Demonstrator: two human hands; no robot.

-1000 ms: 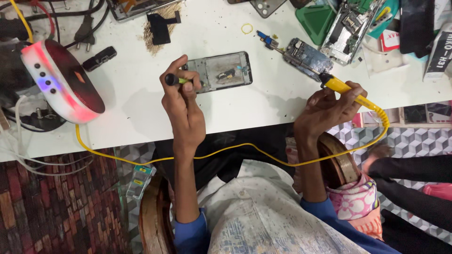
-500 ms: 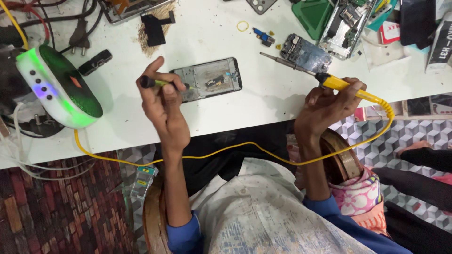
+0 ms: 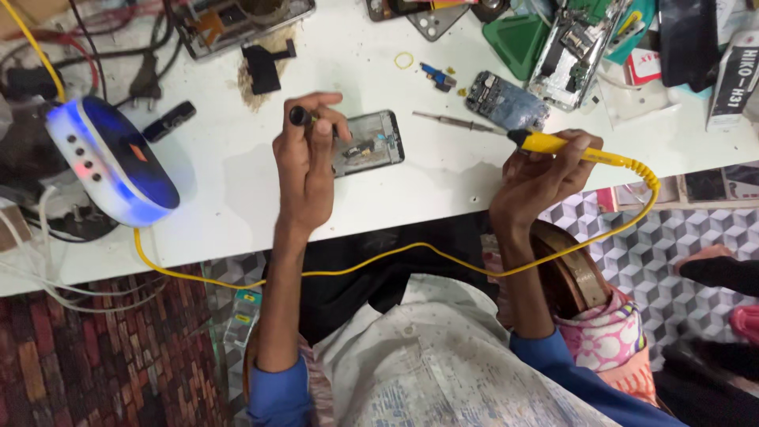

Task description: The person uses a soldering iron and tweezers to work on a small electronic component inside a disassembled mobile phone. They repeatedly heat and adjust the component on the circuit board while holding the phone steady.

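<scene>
Since a moment ago the left hand (image 3: 304,170) has drawn slightly back toward the bench edge, and the glowing dome-shaped gadget (image 3: 115,162) at far left has turned from green to blue. Nearest the viewer, a patterned shirt and blue cuffs fill the bottom edge, cut off by the frame. A yellow cord (image 3: 379,257) loops below the white bench (image 3: 213,198) and across the lap. The left hand is curled shut around a slim dark-tipped tool (image 3: 300,116), its lower end hidden by the fingers. Just beyond it lies an opened phone (image 3: 370,142), partly covered by that hand. The right hand (image 3: 541,170) is closed in a pen grip on a yellow soldering iron (image 3: 553,144), whose metal tip points left across the bench, away from the phone. Farther back sit a small circuit board (image 3: 506,99), a green tray (image 3: 522,39) and more phone parts, jumbled and hard to tell apart.
</scene>
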